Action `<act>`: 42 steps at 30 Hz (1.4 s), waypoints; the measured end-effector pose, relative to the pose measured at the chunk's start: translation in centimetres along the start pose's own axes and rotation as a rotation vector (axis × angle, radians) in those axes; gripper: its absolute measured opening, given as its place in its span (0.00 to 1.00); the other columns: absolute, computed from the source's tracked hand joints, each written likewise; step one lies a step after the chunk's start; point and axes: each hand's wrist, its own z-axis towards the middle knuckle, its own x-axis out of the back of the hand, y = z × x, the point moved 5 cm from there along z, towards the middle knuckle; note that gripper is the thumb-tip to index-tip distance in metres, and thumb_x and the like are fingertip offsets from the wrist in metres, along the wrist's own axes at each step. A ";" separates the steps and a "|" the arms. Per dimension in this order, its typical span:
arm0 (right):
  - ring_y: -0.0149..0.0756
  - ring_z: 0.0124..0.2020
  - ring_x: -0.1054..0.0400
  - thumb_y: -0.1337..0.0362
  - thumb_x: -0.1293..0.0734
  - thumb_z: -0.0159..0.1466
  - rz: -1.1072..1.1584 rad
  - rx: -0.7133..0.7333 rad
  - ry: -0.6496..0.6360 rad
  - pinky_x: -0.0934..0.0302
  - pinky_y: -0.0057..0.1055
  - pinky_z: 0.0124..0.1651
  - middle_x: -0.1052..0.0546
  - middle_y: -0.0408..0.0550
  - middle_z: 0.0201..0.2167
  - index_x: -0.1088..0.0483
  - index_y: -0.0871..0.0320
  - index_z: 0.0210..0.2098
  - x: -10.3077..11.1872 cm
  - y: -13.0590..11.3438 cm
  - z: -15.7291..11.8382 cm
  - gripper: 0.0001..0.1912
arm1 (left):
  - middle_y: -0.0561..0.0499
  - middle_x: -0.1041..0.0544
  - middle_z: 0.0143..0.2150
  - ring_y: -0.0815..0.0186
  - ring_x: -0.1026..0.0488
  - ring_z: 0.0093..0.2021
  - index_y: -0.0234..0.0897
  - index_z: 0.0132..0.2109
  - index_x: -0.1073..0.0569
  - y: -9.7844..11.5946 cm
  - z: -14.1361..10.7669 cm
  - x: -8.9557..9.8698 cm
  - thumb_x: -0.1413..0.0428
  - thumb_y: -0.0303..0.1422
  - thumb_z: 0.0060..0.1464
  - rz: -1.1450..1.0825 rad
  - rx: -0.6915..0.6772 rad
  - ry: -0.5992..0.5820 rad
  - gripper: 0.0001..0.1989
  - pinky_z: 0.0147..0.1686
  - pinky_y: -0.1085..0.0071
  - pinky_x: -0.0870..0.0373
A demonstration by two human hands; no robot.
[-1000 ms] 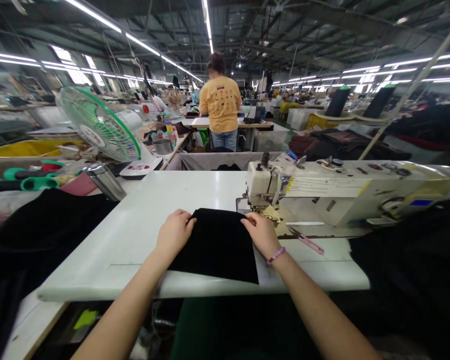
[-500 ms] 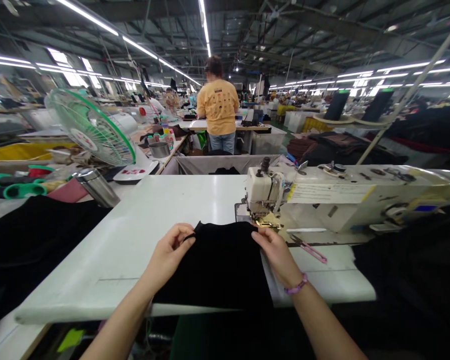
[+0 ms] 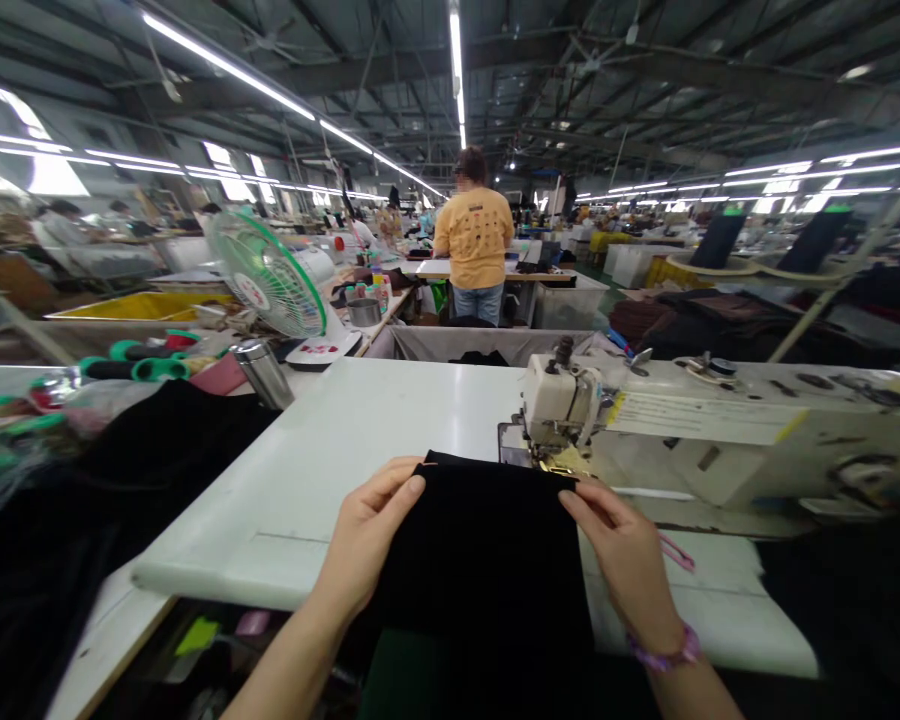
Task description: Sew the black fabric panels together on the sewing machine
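Note:
A piece of black fabric [image 3: 495, 560] is stretched between my two hands over the front of the white sewing table [image 3: 390, 410]. My left hand [image 3: 379, 515] pinches its upper left corner between thumb and fingers. At the upper right corner, my right hand [image 3: 615, 535] grips the cloth the same way, a purple band round its wrist. The fabric's top edge looks straight, and its lower part hangs over the table's front edge. Just beyond my right hand stands the sewing machine [image 3: 566, 405]. Pink-handled snips [image 3: 676, 552] lie partly hidden behind that hand.
On the left are a steel flask [image 3: 261, 373], a green-rimmed fan [image 3: 270, 275], thread spools [image 3: 146, 365] and a heap of black cloth [image 3: 127, 480]. Dark cloth [image 3: 855, 590] also lies at the right. Further off, a person in a yellow shirt [image 3: 474, 235] faces away.
The view has shifted, so the scene sits further right and lower. My left hand's fingers now lie along the fabric's corner, and the top edge is pulled straighter.

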 end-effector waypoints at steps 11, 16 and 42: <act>0.56 0.51 0.28 0.41 0.27 0.41 -0.068 -0.259 0.077 0.35 0.43 0.56 0.18 0.51 0.40 0.19 0.55 0.31 2.5 -0.6 -1.4 0.28 | 0.47 0.18 0.44 0.60 0.23 0.46 0.39 0.39 0.16 0.7 -0.8 -1.1 0.33 0.39 0.50 -0.224 0.103 0.135 0.11 0.49 0.69 0.30; 0.58 0.55 0.31 0.42 0.25 0.37 -0.040 -0.241 0.113 0.38 0.42 0.60 0.19 0.52 0.43 0.19 0.56 0.30 2.7 -1.0 -1.4 0.28 | 0.47 0.17 0.38 0.60 0.23 0.41 0.38 0.38 0.17 0.5 -1.0 -0.9 0.29 0.39 0.42 -0.295 0.193 0.185 0.15 0.46 0.69 0.30; 0.49 0.53 0.29 0.50 0.19 0.37 0.314 -0.338 0.109 0.33 0.30 0.54 0.18 0.49 0.42 0.20 0.57 0.33 2.4 0.8 -1.2 0.26 | 0.53 0.21 0.28 0.72 0.29 0.31 0.35 0.29 0.22 1.7 -0.5 -0.6 0.30 0.36 0.42 -0.245 0.134 0.218 0.11 0.36 0.78 0.34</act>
